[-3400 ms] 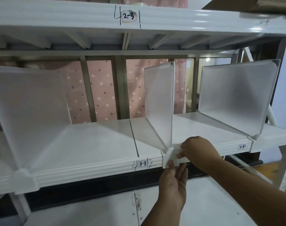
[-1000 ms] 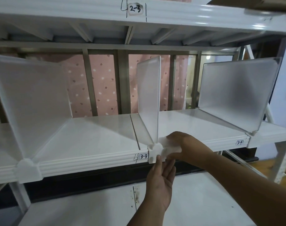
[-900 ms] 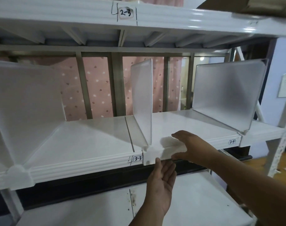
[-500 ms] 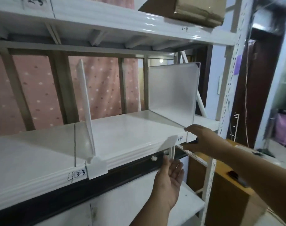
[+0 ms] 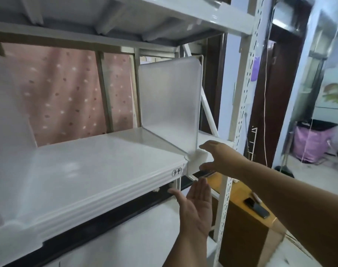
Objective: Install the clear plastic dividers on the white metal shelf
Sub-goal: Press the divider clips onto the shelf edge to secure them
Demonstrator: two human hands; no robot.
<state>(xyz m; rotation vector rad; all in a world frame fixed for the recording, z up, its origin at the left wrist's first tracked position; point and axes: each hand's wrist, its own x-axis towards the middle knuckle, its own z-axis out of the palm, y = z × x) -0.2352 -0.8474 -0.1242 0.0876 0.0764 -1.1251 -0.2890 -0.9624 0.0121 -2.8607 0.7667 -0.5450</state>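
Observation:
A clear frosted plastic divider point(image 5: 169, 105) stands upright near the right end of the white metal shelf point(image 5: 91, 166). Its white clip point(image 5: 195, 160) hooks over the shelf's front edge, beside a label reading 3-4. My right hand point(image 5: 220, 158) is open, thumb and fingers spread around the clip's right side; whether it touches the clip I cannot tell. My left hand point(image 5: 195, 205) is open, palm up, below the shelf's front edge and holding nothing. Another frosted divider point(image 5: 8, 116) with its clip point(image 5: 15, 239) fills the far left.
A perforated white upright post point(image 5: 239, 105) stands just right of the divider. An upper shelf point(image 5: 125, 18) hangs overhead and a lower shelf point(image 5: 114, 241) sits beneath. To the right is a brown box point(image 5: 247, 226) with a dark phone point(image 5: 257, 207) on it. A pink dotted curtain point(image 5: 64, 97) hangs behind.
The view has swung right along the shelf. My right hand left the middle divider's clip and now sits at the rightmost divider's clip. My left hand followed underneath, still open.

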